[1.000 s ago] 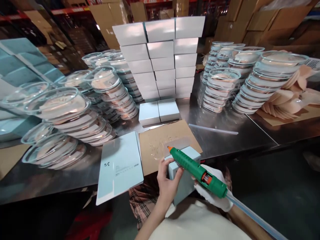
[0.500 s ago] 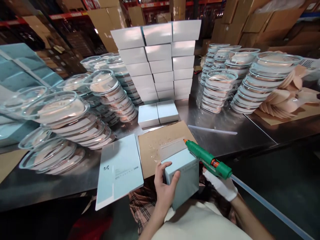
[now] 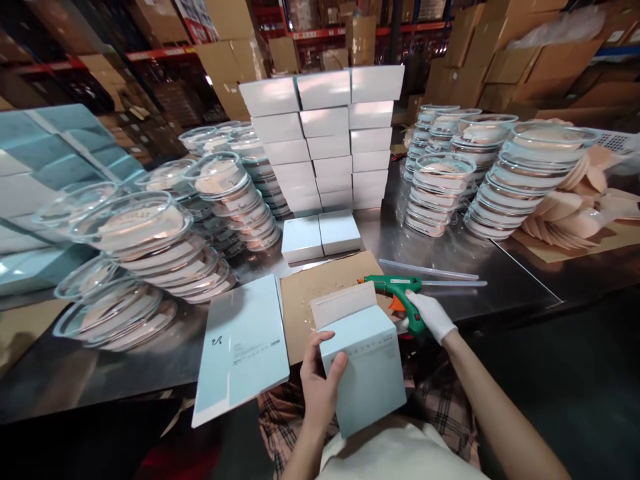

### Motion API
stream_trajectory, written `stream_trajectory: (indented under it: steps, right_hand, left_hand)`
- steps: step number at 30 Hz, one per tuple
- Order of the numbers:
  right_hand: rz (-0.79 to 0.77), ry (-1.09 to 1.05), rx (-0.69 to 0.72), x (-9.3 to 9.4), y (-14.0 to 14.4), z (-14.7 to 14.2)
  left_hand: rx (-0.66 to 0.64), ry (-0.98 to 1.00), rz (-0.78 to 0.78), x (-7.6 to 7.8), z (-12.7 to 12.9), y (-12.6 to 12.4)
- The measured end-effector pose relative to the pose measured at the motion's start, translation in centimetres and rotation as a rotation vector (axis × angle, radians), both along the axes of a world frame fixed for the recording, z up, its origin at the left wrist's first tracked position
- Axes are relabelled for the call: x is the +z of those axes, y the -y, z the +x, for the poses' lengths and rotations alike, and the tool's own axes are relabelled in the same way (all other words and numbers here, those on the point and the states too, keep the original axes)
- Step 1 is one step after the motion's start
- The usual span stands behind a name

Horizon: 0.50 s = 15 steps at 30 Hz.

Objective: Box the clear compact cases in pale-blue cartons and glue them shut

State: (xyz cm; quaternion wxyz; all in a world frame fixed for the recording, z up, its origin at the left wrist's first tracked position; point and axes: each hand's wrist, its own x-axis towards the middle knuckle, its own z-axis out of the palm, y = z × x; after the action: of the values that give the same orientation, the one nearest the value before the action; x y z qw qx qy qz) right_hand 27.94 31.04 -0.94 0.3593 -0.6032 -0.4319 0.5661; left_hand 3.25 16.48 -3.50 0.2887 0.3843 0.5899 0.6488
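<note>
A light blue box [image 3: 373, 373] is held tilted near my body. My left hand [image 3: 320, 383] grips its left side, the thumb on the near face and fingers over the top edge. A pale flap [image 3: 345, 303] stands up at the box's far edge. Beyond the box's right corner is a green glue gun [image 3: 395, 285] with an orange nozzle and trigger, pointing left. My right hand [image 3: 434, 313], in a white glove, is closed at its handle; some fingers are hidden. A clear glue stick [image 3: 453, 283] extends from the gun's rear.
Brown cardboard [image 3: 300, 300] lies under the work, beside flat light blue box sheets [image 3: 245, 340]. Two small white boxes [image 3: 320, 233] sit before a tall white box stack [image 3: 325, 147]. Stacks of clear round containers [image 3: 145, 233] flank both sides. Another glue stick [image 3: 425, 269] lies on the metal table.
The glue gun has swung from pointing over the box to lying sideways beyond it, lowered toward the cardboard. My right hand moved with it. The box has turned slightly, and its flap stands more upright.
</note>
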Motion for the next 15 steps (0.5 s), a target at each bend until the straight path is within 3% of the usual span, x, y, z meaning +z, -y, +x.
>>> stream_trajectory:
  steps: [2, 4, 6, 8, 10, 12, 15]
  right_hand:
    - [0.139, 0.112, -0.11, 0.8, 0.7, 0.1]
    - [0.277, 0.17, -0.126, 1.8, 1.8, -0.5]
    - [0.29, 0.072, 0.071, 2.6, 2.6, -1.9]
    - [0.188, -0.145, 0.319, 3.0, 2.8, -3.4]
    - [0.145, -0.259, 0.4, 3.2, 2.6, -4.2]
    - [0.224, -0.243, 0.449, 3.2, 2.5, -3.9]
    - [0.417, -0.202, 0.711, 3.4, 2.8, -2.8]
  left_hand:
    - [0.017, 0.001, -0.028, -0.2, -0.3, 0.3]
    - [0.009, 0.0, -0.048, -0.4, -0.4, 0.6]
    - [-0.045, -0.006, -0.036, -0.3, -0.1, 0.7]
    - [-0.111, -0.009, -0.012, -0.1, 0.3, 0.7]
    - [-0.146, 0.005, -0.01, 0.2, 0.6, 0.5]
    - [-0.135, 0.061, -0.014, 0.4, 0.7, 0.1]
    - [-0.108, 0.158, 0.033, 0.2, 0.4, -0.5]
